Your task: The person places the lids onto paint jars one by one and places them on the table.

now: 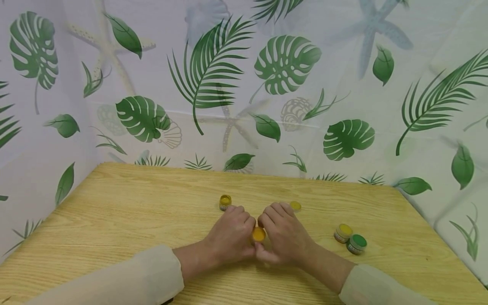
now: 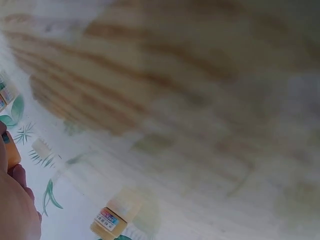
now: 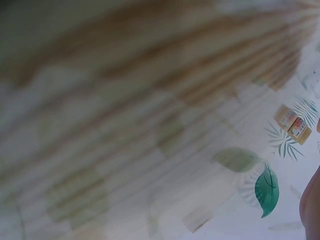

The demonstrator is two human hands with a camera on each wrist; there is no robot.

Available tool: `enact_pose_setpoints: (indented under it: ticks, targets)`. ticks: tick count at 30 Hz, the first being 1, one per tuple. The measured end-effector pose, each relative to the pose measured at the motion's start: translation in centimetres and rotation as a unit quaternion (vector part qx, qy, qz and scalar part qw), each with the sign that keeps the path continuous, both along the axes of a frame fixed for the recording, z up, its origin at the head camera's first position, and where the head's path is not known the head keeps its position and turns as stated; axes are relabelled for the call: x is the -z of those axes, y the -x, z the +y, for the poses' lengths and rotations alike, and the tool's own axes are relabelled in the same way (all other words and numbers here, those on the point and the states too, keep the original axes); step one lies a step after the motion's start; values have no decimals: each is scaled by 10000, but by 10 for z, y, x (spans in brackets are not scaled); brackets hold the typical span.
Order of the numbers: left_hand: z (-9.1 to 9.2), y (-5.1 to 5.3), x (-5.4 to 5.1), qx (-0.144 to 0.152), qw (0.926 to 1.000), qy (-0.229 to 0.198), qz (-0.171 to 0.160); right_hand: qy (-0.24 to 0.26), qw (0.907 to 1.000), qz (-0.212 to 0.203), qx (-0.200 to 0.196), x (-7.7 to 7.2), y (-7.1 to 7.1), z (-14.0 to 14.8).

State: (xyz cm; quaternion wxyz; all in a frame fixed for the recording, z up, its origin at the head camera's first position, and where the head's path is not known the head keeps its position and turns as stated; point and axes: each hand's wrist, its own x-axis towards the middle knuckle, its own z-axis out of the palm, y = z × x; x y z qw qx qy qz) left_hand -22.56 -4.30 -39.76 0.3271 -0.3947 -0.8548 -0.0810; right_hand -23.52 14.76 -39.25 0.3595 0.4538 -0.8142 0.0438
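Orange-topped jar (image 1: 259,234) was gripped by left hand (image 1: 231,234) and right hand (image 1: 285,233), fingers curled (a yellow jar (image 1: 225,203) stood just beyond the left)!

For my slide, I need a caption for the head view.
A person's left hand and right hand grip a small round orange-topped jar at a yellow wood-grain table.

Nothing legible to me, the printed labels (image 2: 107,219) on the small jars (image 1: 356,244) too tiny and blurred.
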Motion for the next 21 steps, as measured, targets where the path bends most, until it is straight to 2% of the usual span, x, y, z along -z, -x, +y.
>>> enact_pose_setpoints:
  ticks: [14, 21]
  targets:
    - [2, -1, 1, 212, 9995, 194, 154, -272, 9994, 36, 219, 0, -2, 0]
    - [2, -2, 2, 266, 9990, 227, 279, -266, 9994, 110, 183, 1, -1, 0]
